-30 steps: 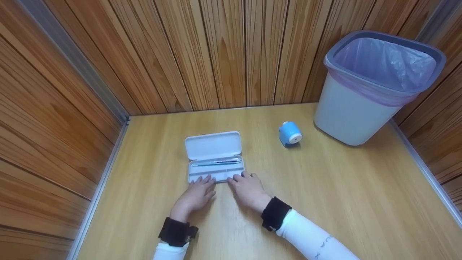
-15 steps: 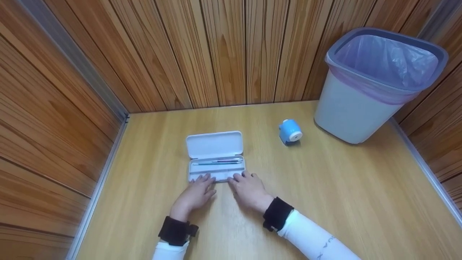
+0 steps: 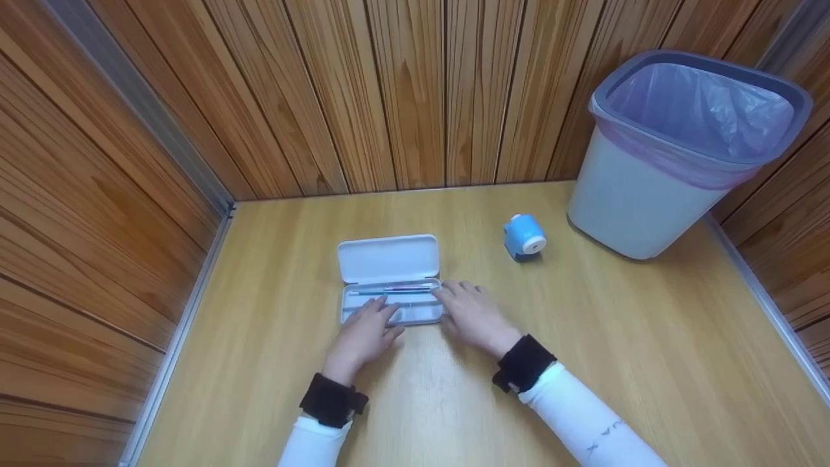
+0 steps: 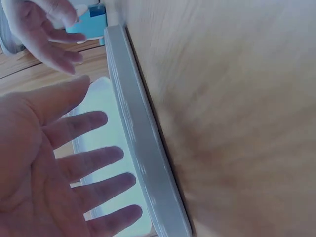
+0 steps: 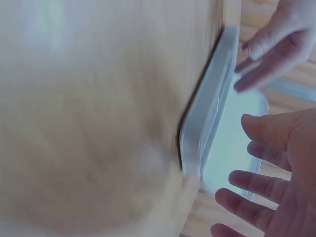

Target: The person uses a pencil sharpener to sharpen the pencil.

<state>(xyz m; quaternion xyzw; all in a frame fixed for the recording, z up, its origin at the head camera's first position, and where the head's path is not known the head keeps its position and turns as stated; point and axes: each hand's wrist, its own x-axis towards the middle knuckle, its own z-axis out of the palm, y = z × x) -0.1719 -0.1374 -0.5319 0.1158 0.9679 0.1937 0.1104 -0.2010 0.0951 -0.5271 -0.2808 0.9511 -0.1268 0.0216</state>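
Observation:
A pale pencil case (image 3: 425, 316) lies on the table with its lid (image 3: 389, 259) raised toward the back wall. Inside its rear compartment are slim pens or pencils (image 3: 402, 290). My left hand (image 3: 364, 334) is over the front left part of the case, fingers spread and holding nothing. In the left wrist view, that hand's fingers (image 4: 94, 163) stand apart from the case's front wall (image 4: 148, 143). My right hand (image 3: 476, 318) is by the right end of the case, its fingers extended. The right wrist view shows those fingers (image 5: 256, 185) with nothing between them.
A blue pencil sharpener (image 3: 524, 237) with a white front stands to the right of the case. Farther right, a white bin (image 3: 639, 194) with a grey rim and a plastic liner stands against the back wall. Wood-panelled walls (image 3: 415, 97) border the table.
Both hands have lifted off the case's front edge and moved forward and to the right. The case remains open in place, and the view has shifted slightly.

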